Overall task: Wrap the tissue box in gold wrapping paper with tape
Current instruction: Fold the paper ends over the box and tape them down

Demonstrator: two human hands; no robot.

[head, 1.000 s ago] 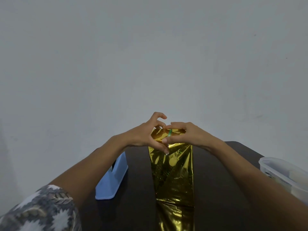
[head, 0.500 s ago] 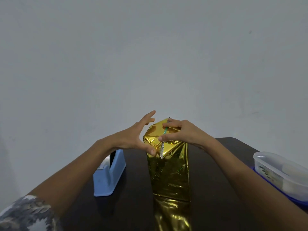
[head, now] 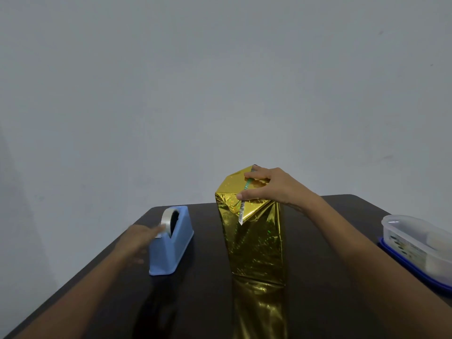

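Observation:
The tissue box (head: 254, 243) stands on end in the middle of the dark table, covered in shiny gold wrapping paper. My right hand (head: 267, 185) grips its folded top, thumb and fingers pressing the flaps down. A loose silver-edged paper flap (head: 241, 212) hangs just below my thumb. To the left stands a blue tape dispenser (head: 171, 243) with a roll of clear tape (head: 168, 220). My left hand (head: 139, 241), blurred, reaches along the dispenser's left side with its fingertips at the tape end.
A clear plastic container (head: 415, 243) on a blue lid sits at the table's right edge (head: 381, 211). A plain grey wall rises behind the table. The gold paper's reflection runs down the glossy tabletop toward me.
My left hand has left the top of the wrapped box and moved down-left to the tape dispenser. My right hand stays on the folded top.

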